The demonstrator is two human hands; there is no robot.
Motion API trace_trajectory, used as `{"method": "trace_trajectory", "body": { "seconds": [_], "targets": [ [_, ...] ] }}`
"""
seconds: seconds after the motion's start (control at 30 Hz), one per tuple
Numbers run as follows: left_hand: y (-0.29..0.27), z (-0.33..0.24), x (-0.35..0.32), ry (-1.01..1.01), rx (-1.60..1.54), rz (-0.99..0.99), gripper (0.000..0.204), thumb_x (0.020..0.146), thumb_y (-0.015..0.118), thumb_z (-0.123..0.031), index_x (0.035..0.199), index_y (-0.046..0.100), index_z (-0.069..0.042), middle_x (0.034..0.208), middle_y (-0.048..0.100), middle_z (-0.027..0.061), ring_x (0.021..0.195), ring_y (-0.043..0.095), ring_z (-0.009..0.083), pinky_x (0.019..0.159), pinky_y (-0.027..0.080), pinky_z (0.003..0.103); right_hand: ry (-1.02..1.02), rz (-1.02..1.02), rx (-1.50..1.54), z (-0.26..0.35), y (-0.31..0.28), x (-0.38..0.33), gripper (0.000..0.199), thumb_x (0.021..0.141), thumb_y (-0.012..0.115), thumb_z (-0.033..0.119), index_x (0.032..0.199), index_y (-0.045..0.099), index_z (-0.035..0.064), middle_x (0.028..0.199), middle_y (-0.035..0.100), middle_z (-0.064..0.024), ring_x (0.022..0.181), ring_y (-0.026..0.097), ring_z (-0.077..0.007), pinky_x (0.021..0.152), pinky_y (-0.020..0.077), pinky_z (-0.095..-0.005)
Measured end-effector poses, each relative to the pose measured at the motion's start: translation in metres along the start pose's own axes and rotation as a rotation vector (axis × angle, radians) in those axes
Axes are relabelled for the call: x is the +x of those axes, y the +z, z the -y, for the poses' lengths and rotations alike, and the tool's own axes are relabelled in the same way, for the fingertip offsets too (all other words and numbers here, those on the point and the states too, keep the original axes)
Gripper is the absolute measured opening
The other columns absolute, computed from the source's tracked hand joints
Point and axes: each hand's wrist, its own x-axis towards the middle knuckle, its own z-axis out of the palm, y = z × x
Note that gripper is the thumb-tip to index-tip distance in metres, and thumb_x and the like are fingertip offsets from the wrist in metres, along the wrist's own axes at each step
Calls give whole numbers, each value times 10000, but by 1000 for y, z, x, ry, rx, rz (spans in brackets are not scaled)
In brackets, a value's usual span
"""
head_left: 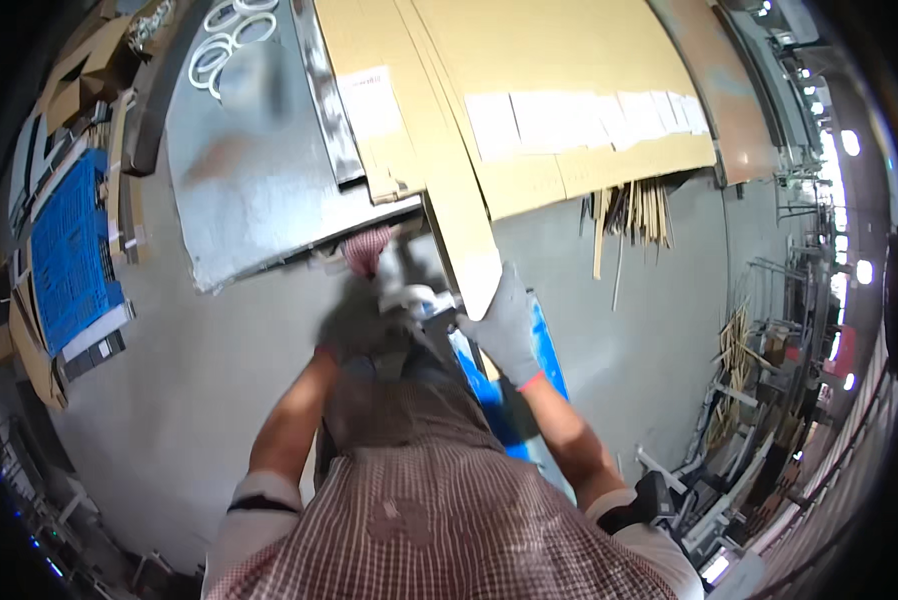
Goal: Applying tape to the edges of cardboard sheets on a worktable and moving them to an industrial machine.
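The grey-gloved right hand [506, 325] clasps the near end of a long brown cardboard strip [449, 160], steadying it where it overhangs the shiny metal tabletop [249, 170]. The left hand [367, 250], in a reddish glove, reaches under the tabletop's edge; I cannot tell its grip.

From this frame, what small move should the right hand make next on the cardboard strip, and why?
Probably slide the cardboard strip a little further off the table. The gloved right hand grips its near end, which already overhangs the edge, while the left hand is blurred and low beside it.

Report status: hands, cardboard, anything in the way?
Right hand gloved, gripping cardboard strip at its lower end. Left hand low, blurred, grip unclear. Metal table edge close by.
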Motion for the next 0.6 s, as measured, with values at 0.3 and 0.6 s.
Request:
{"method": "trace_trajectory", "body": {
  "seconds": [0.3,0.6],
  "targets": [
    [55,-117,81,-192,715,10,409,816,568,-305,1159,588,-83,707,663,119,642,664,296,569,520,415,-87,482,359,17,-105,33,342,763,665,192,982,497,-9,861,593,-218,849,592,-338,726,460,-409],
    [52,-160,88,-92,943,243,402,896,521,-260,1241,508,-54,683,625,124,644,661,274,511,508,370,-422,953,-763,-148,7,106,186,824,556,239,844,605,60,733,623,-175,668,609,-339,586,470,-422]
  ]
}}
